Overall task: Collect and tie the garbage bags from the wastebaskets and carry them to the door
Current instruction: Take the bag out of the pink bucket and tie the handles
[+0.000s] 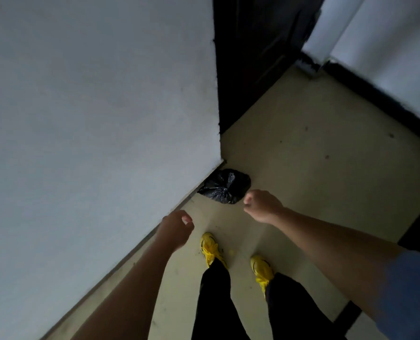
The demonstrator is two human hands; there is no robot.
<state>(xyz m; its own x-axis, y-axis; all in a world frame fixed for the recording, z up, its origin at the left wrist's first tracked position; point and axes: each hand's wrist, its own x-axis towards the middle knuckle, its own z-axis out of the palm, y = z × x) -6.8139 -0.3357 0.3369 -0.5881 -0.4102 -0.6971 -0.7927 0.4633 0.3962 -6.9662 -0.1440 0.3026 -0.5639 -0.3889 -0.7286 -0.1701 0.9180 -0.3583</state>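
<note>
The small black plastic garbage bag (225,186), neck gathered and apparently tied at the top, sat on the pale beige floor (314,155). It was tucked against the foot of the grey-white wall (93,106), right at the corner, w/ the dark door (253,57) just beyond.

The right hand (261,204) hovered just beside the bag's right edge, not touching it. Its fingers were curled in toward the palm, and nothing showed in it. The left hand (177,227) hung near the wall, apart from the bag. Its fingers were loosely bent, thumb a bit apart, holding nothing.

Step in hand, as I read it: this bag looked delivered, so either a last nudge or turning away for another basket.
- If it needed shifting, best to pinch the knotted neck, not the thin body, so the film wouldn't tear or the knot slip.
- Keep it snug to the wall, clear of the door's swing & of the feet.
- Whether the knot was tight: couldn't tell, too dark & small.

Count:
- garbage bags: 1
- wastebaskets: 0 in view
- hands: 2, both empty
- yellow laced shoes: 2, left (211,249) & right (261,268), under black trousers (214,303)
- doors: 1
- blue sleeve (412,290): 1, on the right arm
</note>
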